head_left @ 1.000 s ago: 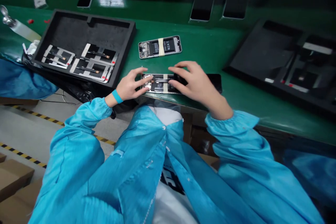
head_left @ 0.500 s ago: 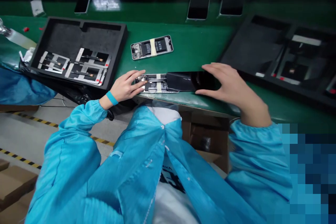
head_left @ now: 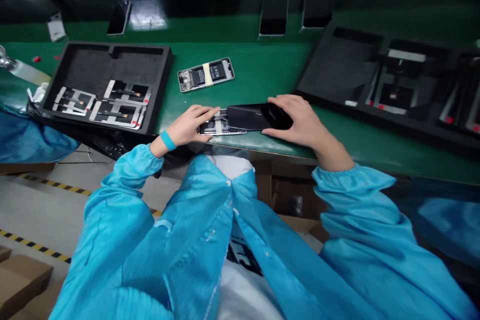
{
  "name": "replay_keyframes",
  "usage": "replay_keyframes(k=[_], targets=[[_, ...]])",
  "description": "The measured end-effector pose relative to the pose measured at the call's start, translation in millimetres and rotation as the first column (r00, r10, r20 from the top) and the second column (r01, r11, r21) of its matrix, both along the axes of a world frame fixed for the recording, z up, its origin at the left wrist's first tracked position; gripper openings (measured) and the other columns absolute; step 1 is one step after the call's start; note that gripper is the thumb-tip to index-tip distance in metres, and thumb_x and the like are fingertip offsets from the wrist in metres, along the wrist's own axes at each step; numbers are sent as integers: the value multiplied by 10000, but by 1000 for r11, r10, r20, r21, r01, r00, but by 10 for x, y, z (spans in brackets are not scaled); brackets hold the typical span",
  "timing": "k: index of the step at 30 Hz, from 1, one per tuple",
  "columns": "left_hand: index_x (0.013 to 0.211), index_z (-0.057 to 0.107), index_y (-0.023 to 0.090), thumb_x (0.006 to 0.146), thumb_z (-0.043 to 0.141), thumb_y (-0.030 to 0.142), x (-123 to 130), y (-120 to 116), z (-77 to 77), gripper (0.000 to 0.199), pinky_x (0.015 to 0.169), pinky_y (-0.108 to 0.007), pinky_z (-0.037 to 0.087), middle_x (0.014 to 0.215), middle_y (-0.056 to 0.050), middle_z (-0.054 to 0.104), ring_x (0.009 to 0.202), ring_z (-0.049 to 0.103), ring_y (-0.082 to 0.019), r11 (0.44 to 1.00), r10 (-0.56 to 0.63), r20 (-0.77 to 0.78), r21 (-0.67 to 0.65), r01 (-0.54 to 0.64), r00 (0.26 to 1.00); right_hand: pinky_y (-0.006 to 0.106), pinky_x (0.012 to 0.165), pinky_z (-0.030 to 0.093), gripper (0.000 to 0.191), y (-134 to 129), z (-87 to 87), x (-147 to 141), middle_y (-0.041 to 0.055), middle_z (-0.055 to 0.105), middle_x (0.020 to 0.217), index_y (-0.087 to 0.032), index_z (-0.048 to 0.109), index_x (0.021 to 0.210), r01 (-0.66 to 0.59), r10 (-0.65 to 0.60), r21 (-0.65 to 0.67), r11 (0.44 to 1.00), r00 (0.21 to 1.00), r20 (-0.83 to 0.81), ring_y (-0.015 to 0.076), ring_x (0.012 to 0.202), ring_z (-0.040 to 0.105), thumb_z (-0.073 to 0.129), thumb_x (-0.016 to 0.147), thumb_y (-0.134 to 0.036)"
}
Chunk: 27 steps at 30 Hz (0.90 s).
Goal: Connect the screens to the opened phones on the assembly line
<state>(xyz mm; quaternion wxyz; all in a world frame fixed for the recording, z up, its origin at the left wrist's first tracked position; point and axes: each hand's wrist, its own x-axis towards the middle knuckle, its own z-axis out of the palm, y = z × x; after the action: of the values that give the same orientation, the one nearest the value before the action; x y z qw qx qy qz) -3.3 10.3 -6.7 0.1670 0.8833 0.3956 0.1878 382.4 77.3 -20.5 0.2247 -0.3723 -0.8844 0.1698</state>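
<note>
Though wide apart — right fingers (head_left: 276, 133) around the black panel (head_left: 245, 117).

Phone frame (head_left: 219, 126) partly hidden by left hand (head_left: 189, 126), black screen (head_left: 245, 116); right tray (head_left: 337, 69) cut by right edge

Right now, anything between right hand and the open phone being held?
Yes, the black screen: it overlaps part of the open phone, and the right hand grips its outer end. The left hand is opposite.

2 hands (head_left: 192, 126) hold 1 opened phone (head_left: 217, 125) and screen (head_left: 247, 117).
</note>
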Motion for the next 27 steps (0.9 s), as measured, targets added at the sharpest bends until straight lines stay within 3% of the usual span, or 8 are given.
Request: replay_keyframes(k=[7,13,17,20,24,27], targets=[[1752,224,198,893,796,417,-16,30,109,1055,1251,-593,435,1635,-232,507,1476,528,-407,1000,-6,-17,-19,6,1000,684,1198,439,861,0,16,-29,151,708,1428,-252,645,1491,0,0,-8,1000,1000,-20,428,1398,603,706,839,-811],[1751,195,199,890,780,682,367,129,179,1148,1299,-631,365,1696,-256,434,1573,441,-433,1000,10,-32,-21,-10,999,681,1192,435,906,20,-24,-14,176,682,1466,-236,597,1551,-13,13,-2,1000,999,-47,427,1387,596,765,826,-753],[1740,206,164,920,813,529,656,225,126,1084,1256,-621,423,1567,-253,572,1449,573,-402,1000,8,-68,-5,-8,998,684,1179,450,972,19,-8,-33,191,667,1474,-231,553,1592,-37,36,-11,999,996,-81,424,1366,592,776,817,-772],[1737,220,206,910,843,413,725,220,132,1056,1248,-624,444,1492,-203,634,1374,629,-369,999,12,-59,44,-10,998,690,1185,452,1009,-8,36,-56,196,632,1513,-242,485,1644,-41,33,-64,997,993,-112,421,1397,563,769,831,-767],[1737,218,228,888,861,298,715,109,206,1067,1300,-638,396,1529,-183,615,1423,610,-356,987,22,-41,161,-16,999,633,1231,443,863,-92,87,11,172,501,1645,-292,324,1727,-37,-11,-194,980,971,-241,364,1476,531,625,985,-615],[1732,252,236,894,847,278,710,41,240,1029,1321,-645,373,1529,-176,621,1436,607,-365,978,50,-61,203,-36,997,560,1163,524,893,-185,96,136,137,383,1730,-355,194,1754,-25,-104,-350,936,933,-346,325,1469,552,593,981,-556]])
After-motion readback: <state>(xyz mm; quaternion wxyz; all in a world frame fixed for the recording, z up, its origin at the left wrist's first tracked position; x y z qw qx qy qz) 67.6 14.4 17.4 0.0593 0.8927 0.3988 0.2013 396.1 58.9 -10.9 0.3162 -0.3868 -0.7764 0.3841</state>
